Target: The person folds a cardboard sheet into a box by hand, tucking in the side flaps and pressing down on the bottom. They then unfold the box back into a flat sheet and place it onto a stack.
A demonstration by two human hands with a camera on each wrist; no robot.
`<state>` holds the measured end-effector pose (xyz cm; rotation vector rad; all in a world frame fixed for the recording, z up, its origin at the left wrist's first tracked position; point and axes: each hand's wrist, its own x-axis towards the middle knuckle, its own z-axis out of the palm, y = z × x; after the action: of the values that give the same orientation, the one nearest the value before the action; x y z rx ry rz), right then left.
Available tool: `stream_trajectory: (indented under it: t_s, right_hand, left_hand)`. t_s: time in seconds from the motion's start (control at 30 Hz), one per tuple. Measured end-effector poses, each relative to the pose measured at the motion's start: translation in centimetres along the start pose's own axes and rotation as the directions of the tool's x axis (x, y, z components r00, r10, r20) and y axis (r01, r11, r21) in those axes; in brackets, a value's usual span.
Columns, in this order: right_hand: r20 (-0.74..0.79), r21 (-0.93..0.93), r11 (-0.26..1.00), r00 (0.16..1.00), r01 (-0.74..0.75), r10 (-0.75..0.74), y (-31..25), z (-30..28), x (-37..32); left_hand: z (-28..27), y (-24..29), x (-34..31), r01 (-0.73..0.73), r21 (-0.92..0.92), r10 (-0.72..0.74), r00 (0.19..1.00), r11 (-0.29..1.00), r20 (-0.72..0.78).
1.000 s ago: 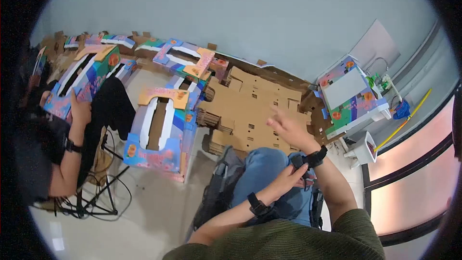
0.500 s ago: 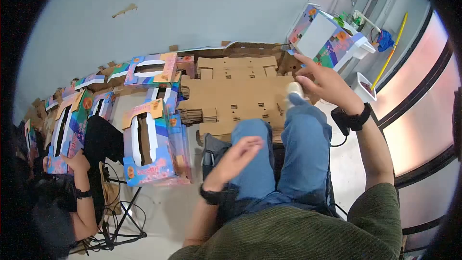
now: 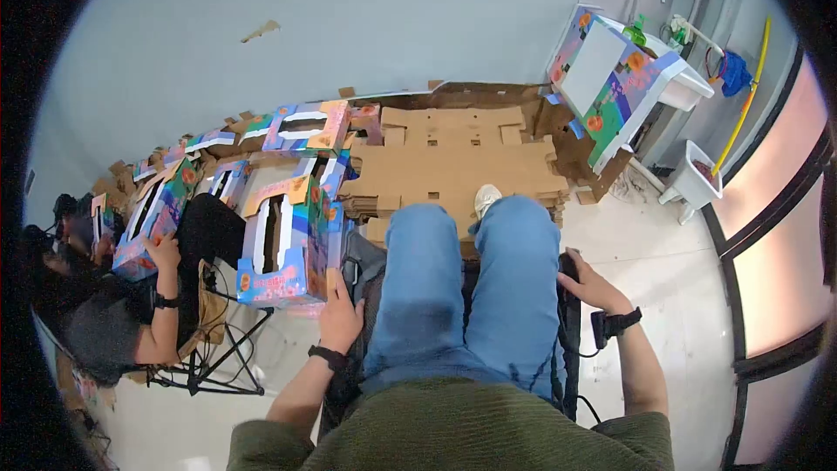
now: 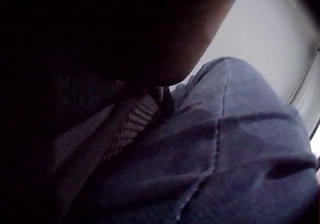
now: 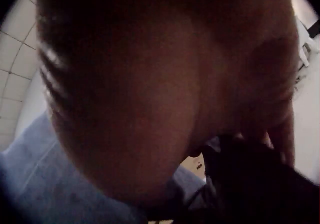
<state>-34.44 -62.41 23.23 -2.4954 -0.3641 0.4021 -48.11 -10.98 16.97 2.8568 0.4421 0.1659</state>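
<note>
In the left wrist view the left hand (image 3: 341,321) is too dark to make out; the head view shows its fingers extended, nothing visibly held, near one printed box (image 3: 277,286) off the cardboard stack's (image 3: 453,173) near left corner. The right hand's (image 3: 596,286) fingertips are partly hidden at the seat's (image 3: 570,340) side; whether they grip it cannot be told. Two denim knees (image 3: 422,235), one shoe (image 3: 486,198) visible.
</note>
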Motion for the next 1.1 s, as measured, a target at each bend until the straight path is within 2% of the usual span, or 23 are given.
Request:
stream_trajectory:
  t_s: [0.07, 0.1, 0.2, 0.23, 0.33, 0.53, 0.63, 0.73, 0.77, 0.87, 0.9, 0.93, 1.0, 1.07, 1.1]
  right_hand:
    - [0.036, 0.006, 0.999, 0.998, -0.046, 0.046, 0.4, 2.0, -0.4]
    - [0.012, -0.123, 0.992, 1.0, 0.019, -0.018, 0.7, 2.6, -0.5]
    - [0.076, -0.052, 0.999, 0.997, 0.0, 0.003, 1.6, 2.1, -0.1]
    - [0.101, -0.073, 0.997, 0.994, -0.029, 0.036, 0.9, 1.9, -0.2]
    - [0.101, -0.161, 0.987, 0.995, 0.023, -0.007, 2.4, 2.4, 0.5]
    - [0.087, -0.154, 0.984, 0.993, 0.087, -0.074, 4.0, 3.0, 0.8]
    - [0.079, -0.207, 0.978, 0.997, 0.023, -0.007, 3.4, 3.0, 0.5]
    - [-0.03, -0.045, 0.996, 0.997, 0.077, -0.078, 4.2, 3.9, 0.0]
    - [-0.126, -0.008, 0.99, 0.982, 0.141, -0.141, 4.3, 4.6, -0.4]
    - [-0.398, 0.073, 0.938, 0.872, 0.34, -0.285, 3.9, 7.1, -2.5]
    - [-0.34, 0.331, 0.923, 0.937, 0.198, -0.079, 3.5, 7.6, -3.6]
    - [-0.228, 0.557, 0.83, 0.967, 0.033, 0.115, 3.0, 8.1, -5.0]
    - [-0.133, 0.543, 0.839, 0.986, -0.015, 0.104, 2.6, 8.8, -8.3]
    - [-0.054, 0.597, 0.795, 0.983, -0.111, 0.178, 2.1, 9.2, -11.0]
    - [-0.003, 0.622, 0.755, 0.964, -0.207, 0.268, 2.6, 9.9, -12.2]
  left_hand:
    - [0.6, -0.6, 0.0, -0.029, 0.019, 0.03, 0.998, 0.999, -0.062]
    - [0.5, -0.4, -0.1, -0.012, 0.043, 0.014, 0.998, 0.999, -0.054]
    - [0.9, -0.2, 0.0, -0.004, 0.048, 0.009, 0.995, 0.999, -0.099]
    - [1.1, -0.2, 0.1, 0.023, 0.07, -0.016, 0.995, 0.997, -0.094]
    - [1.5, -0.7, 0.3, -0.002, 0.047, 0.007, 0.994, 0.999, -0.113]
    - [1.3, -0.4, 0.3, 0.014, 0.09, -0.007, 0.997, 0.996, -0.075]
    - [1.0, -0.4, 0.3, 0.02, 0.064, -0.016, 0.998, 0.998, -0.057]
    - [0.3, -0.2, 0.0, -0.02, -0.025, 0.018, 0.997, 0.999, -0.073]
    - [-0.7, 0.2, -0.1, 0.034, -0.068, -0.032, 0.999, 0.997, 0.025]
    - [0.4, -1.5, -0.4, -0.088, -0.249, 0.059, 0.991, 0.965, -0.122]
    - [0.2, -1.8, -0.9, -0.036, -0.306, 0.016, 0.997, 0.951, -0.069]
    - [-0.5, -1.8, -1.3, 0.004, -0.411, -0.014, 1.0, 0.912, -0.022]
    - [-2.0, -1.8, -3.0, 0.012, -0.383, 0.011, 0.998, 0.924, 0.058]
    - [-2.4, -2.7, -4.9, 0.043, -0.271, -0.008, 0.991, 0.962, 0.131]
    - [-2.0, -3.6, -6.4, 0.046, -0.231, -0.009, 0.987, 0.972, 0.161]
